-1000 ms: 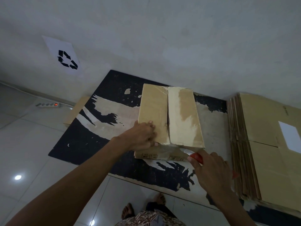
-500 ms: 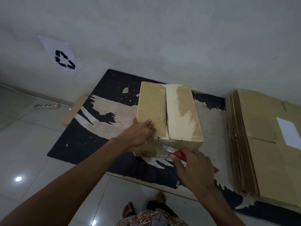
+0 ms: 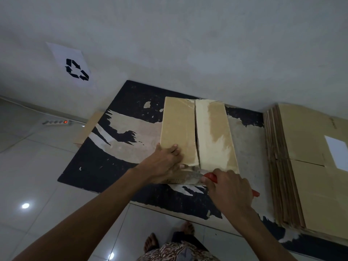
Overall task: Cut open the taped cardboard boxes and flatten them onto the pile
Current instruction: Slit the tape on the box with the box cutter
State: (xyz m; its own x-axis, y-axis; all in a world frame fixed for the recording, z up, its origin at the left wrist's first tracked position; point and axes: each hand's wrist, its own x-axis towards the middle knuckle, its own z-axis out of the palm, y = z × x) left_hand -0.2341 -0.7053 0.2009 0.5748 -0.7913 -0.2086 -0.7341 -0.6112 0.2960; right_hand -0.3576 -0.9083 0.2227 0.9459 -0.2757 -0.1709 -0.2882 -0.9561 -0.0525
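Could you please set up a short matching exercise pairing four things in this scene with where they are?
Things:
1. cutter
2. cardboard box
3. pile of flattened boxes
4. recycling sign

Places:
A. on the wall
B. on the black mat, steadied by the left hand
C. in the right hand
D. right of the box

Pairs: 1-C, 2-B, 3-D, 4-A

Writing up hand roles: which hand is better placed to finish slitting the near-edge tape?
Right hand: it grips the red cutter, blade at the box front edge. Left hand braces the box.
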